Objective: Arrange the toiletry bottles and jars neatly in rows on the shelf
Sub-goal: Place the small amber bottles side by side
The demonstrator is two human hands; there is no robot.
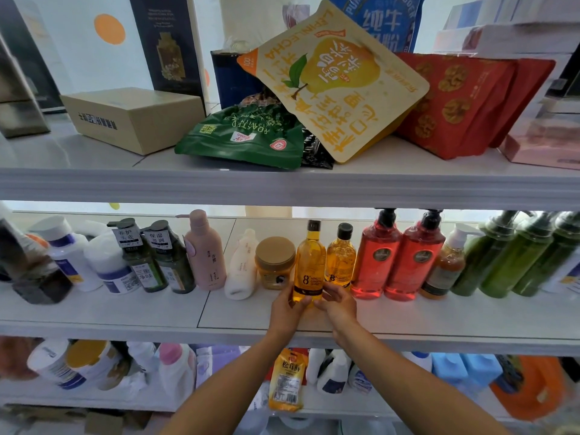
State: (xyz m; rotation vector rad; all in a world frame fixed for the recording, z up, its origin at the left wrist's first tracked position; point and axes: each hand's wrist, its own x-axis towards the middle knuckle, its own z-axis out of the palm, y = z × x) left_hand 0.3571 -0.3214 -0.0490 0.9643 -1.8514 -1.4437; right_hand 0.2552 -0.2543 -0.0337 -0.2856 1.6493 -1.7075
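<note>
Now both hands, left hand (287,304) and right hand (337,304), clasp the tall amber bottle (309,265) on the middle shelf (125,312). Step: seating it in the row. Next, likely nudge it back level with the short amber bottle (341,257).

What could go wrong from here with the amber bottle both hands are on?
1. The amber bottle is held low at its base by the left hand and right hand; being tall, it might tip.
2. It sits tight between the gold-lidded jar and the smaller amber bottle; sliding it may knock either one.
3. The white bottle beside the jar already leans and could topple.
</note>
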